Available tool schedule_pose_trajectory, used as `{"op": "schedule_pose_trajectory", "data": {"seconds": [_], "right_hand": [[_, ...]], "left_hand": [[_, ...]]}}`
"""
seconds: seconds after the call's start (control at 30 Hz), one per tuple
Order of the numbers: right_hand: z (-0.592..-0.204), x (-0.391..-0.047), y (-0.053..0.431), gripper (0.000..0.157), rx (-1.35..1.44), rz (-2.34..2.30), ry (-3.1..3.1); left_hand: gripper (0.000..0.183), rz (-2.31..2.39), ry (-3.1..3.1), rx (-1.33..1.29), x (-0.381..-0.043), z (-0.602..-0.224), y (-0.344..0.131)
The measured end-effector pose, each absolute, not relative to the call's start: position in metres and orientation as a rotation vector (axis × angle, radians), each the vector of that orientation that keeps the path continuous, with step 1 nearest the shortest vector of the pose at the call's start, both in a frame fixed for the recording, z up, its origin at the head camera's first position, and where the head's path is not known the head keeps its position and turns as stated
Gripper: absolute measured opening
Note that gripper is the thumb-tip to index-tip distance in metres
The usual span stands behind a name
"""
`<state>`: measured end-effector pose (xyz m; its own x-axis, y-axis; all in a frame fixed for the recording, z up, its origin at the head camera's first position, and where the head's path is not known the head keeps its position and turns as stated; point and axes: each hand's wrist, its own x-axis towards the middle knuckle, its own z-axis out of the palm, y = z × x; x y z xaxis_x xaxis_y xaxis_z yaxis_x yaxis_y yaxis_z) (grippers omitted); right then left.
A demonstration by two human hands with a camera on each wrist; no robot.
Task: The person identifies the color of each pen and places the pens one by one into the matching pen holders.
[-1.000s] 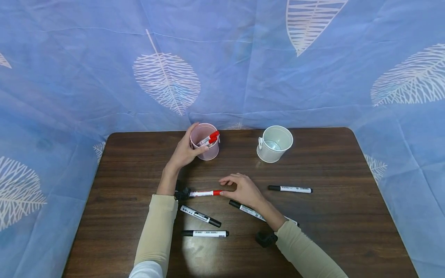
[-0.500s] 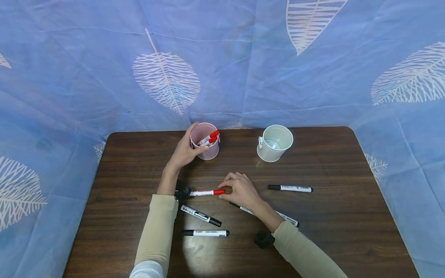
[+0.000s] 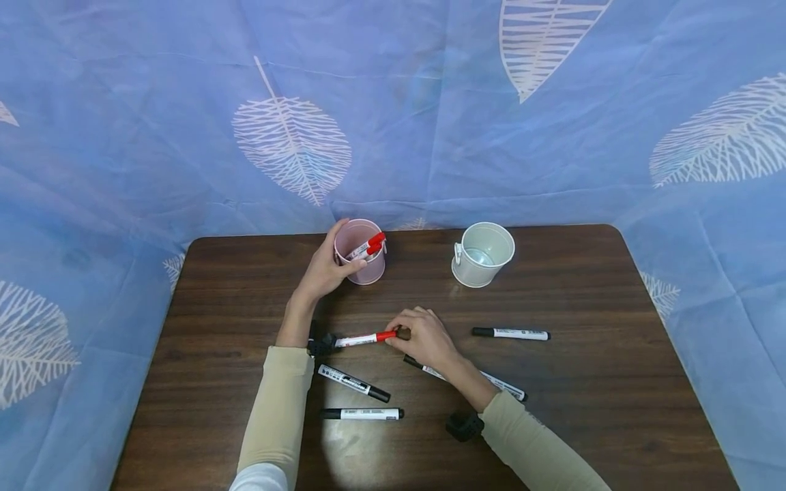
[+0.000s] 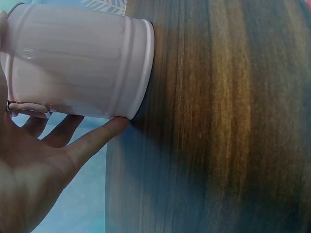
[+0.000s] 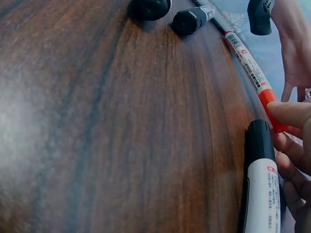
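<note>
My left hand point(image 3: 324, 269) holds the pink bucket point(image 3: 369, 275) at the table's back edge, thumb on the near side. In the left wrist view the bucket point(image 4: 73, 58) has fingers along its side, one fingertip at its base. Two red-capped markers point(image 3: 372, 247) lean inside it. Below, my right hand point(image 3: 426, 337) pinches the red cap of another marker point(image 3: 357, 341). In the right wrist view thumb and fingers meet on this red marker point(image 5: 250, 68), which looks tilted, cap end higher. Its far end is hidden by the left wrist's camera in the head view.
A white bucket point(image 3: 475, 274) stands at the back right. Several black-capped markers lie about: one at right point(image 3: 512, 333), one slanting at left point(image 3: 353, 382), one nearer the front point(image 3: 365, 414), and others partly under the right forearm point(image 3: 506, 387). A blue leaf-print cloth point(image 3: 393, 136) hangs behind.
My right fingers have come together on the red marker's cap, and that end has risen slightly. The left hand and pink bucket have stayed in place.
</note>
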<state>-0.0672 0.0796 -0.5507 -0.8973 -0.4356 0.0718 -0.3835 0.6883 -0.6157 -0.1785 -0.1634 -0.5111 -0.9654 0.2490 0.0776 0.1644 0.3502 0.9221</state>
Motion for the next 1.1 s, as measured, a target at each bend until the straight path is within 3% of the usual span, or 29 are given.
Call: {"op": "schedule_pose_trajectory", "data": {"seconds": [0.37, 0.63, 1.1], "right_hand": [[-0.534, -0.078, 0.089, 0.013, -0.372, -1.473, 2.513], [-0.509, -0.1, 0.101, 0.021, -0.316, -1.696, 2.473], [-0.49, -0.11, 0.102, 0.02, -0.248, -1.79, 2.421]], "left_hand": [[0.091, 1.762, 2.494, 0.432, -0.18, -0.514, -0.162], [0.093, 1.664, 2.534, 0.345, -0.179, -0.511, -0.163], [0.093, 1.642, 2.542, 0.303, -0.177, -0.511, -0.163]]}}
